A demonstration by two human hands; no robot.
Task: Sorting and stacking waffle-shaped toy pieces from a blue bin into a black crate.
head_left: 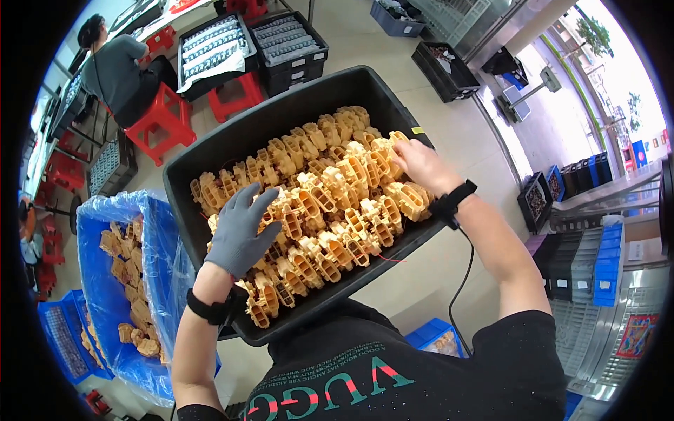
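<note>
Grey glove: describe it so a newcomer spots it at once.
Find the large black bin mid-picture, holding rows of tan parts. Over its left part, the person's left hand wears the grey glove. The right hand is bare, so grey marks it out.

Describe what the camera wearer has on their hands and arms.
The left hand wears a grey glove; the right hand is bare. Each has a black wristband, and a thin black cable hangs from the right one. The sleeves are short and black.

pale floor [463, 133], red stools [160, 116] at left, bright daylight [632, 42] at right, green tree [593, 33] outdoors
</note>
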